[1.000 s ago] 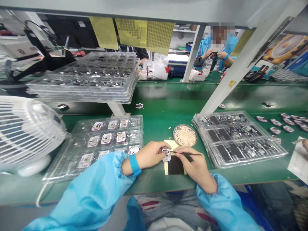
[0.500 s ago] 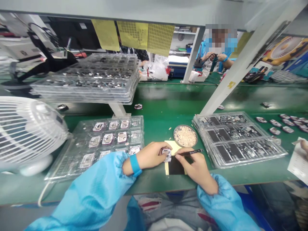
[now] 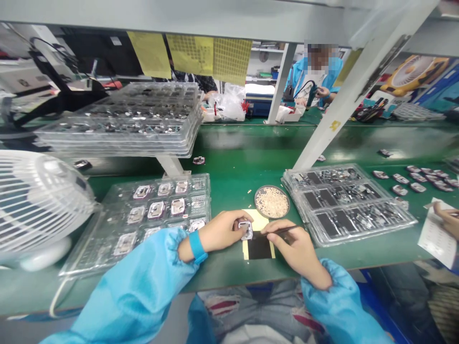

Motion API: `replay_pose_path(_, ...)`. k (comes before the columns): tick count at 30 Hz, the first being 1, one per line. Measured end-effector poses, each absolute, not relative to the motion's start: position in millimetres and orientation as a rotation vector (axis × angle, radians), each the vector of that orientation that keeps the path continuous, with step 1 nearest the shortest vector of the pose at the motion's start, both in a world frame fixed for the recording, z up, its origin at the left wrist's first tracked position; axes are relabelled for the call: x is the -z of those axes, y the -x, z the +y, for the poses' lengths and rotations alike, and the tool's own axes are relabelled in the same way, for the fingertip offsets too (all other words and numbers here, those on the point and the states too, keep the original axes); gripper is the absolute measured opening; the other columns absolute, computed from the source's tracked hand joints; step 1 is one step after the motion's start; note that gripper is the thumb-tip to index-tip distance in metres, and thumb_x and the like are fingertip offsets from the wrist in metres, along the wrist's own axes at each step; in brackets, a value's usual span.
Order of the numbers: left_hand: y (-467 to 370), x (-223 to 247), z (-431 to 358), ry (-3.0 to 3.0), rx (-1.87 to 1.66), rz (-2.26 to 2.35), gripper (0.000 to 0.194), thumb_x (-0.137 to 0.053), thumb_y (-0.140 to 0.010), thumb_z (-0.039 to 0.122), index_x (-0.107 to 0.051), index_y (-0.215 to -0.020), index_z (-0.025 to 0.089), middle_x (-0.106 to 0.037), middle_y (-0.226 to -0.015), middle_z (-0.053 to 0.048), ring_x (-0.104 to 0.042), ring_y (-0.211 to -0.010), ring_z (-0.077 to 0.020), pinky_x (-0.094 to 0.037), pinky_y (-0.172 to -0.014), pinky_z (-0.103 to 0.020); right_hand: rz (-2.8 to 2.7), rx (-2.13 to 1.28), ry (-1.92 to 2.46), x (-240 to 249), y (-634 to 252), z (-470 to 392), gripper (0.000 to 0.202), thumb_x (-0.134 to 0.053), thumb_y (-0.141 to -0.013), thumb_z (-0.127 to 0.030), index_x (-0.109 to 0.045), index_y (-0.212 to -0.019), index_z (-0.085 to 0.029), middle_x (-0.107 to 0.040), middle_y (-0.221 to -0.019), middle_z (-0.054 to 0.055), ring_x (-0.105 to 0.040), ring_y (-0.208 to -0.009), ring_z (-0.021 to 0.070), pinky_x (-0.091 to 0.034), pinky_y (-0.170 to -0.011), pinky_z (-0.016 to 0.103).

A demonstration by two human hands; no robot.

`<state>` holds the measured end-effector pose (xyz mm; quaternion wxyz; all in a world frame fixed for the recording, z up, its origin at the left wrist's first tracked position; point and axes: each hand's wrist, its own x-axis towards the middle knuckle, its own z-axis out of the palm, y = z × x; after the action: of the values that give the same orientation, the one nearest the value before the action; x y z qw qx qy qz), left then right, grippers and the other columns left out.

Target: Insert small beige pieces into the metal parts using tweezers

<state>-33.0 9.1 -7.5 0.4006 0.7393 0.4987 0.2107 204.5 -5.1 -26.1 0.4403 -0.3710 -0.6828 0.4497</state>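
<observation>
Green bench mat (image 3: 233, 172) under a grey shelf, head view. Left hand (image 3: 224, 231) pinches a small square metal part (image 3: 246, 230) over a black-and-yellow pad (image 3: 258, 247). Right hand (image 3: 296, 243), fingers closed on thin dark tweezers (image 3: 283, 230), has lowered them since half a second ago, tip now at the part: fitting under way. Beyond the knuckles, round dish (image 3: 271, 201) of pale grains; clear ribbed plastic trays (image 3: 158, 210) left of the left hand.

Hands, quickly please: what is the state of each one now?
Left hand: closed on the small metal part, above the black pad.
Right hand: closed on the thin tweezers, tip at the part.
</observation>
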Motion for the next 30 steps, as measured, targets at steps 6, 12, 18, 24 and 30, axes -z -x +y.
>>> replay_pose_path(6,25,-2,6,-1.768,-0.639,1.123,0.035,-0.065,-0.078,0.018,-0.067,-0.112,0.021,-0.062,-0.077,0.004,-0.046,-0.06,-0.0099,-0.037,-0.056,-0.02,-1.776,-0.769,0.865,16,-185,-3,0.005,-0.068,-0.092,-0.023,-0.07,-0.096,-0.025,-0.075,-0.094,0.006,-0.07,-0.092,0.0241,-0.055,-0.088,0.041)
replay_pose_path(12,23,-4,3,-1.733,-0.654,1.105,0.035,-0.066,-0.077,0.015,-0.068,-0.113,0.019,-0.062,-0.079,0.003,-0.045,-0.062,-0.0095,-0.037,-0.057,-0.021,-1.819,-0.71,0.844,17,-181,-4,0.009,-0.067,-0.092,-0.02,-0.071,-0.097,-0.026,-0.076,-0.094,0.005,-0.07,-0.093,0.0241,-0.055,-0.087,0.041)
replay_pose_path(18,23,-3,4,-1.747,-0.654,1.122,0.034,-0.064,-0.079,0.015,-0.068,-0.112,0.019,-0.062,-0.079,0.003,-0.046,-0.062,-0.0099,-0.037,-0.057,-0.021,-1.778,-0.746,0.876,19,-180,-3,0.007,-0.068,-0.091,-0.022,-0.071,-0.096,-0.026,-0.076,-0.093,0.004,-0.071,-0.091,0.0241,-0.055,-0.086,0.04)
replay_pose_path(24,21,-3,2,-1.805,-0.645,1.171,0.035,-0.062,-0.08,0.014,-0.068,-0.114,0.021,-0.065,-0.08,0.002,-0.05,-0.063,-0.0116,-0.041,-0.059,-0.022,-1.714,-0.781,0.94,21,-178,-5,0.005,-0.068,-0.091,-0.022,-0.072,-0.092,-0.025,-0.075,-0.09,0.004,-0.071,-0.088,0.0226,-0.055,-0.084,0.036)
replay_pose_path(30,18,-3,-3,-2.028,-0.755,1.161,0.043,-0.055,-0.084,0.007,-0.066,-0.122,0.024,-0.07,-0.108,-0.003,-0.063,-0.089,-0.0173,-0.049,-0.081,-0.027,-1.298,-1.062,1.116,26,-166,-2,0.02,-0.074,-0.085,-0.039,-0.071,-0.088,-0.02,-0.075,-0.08,0.005,-0.072,-0.075,0.0227,-0.059,-0.072,0.034)
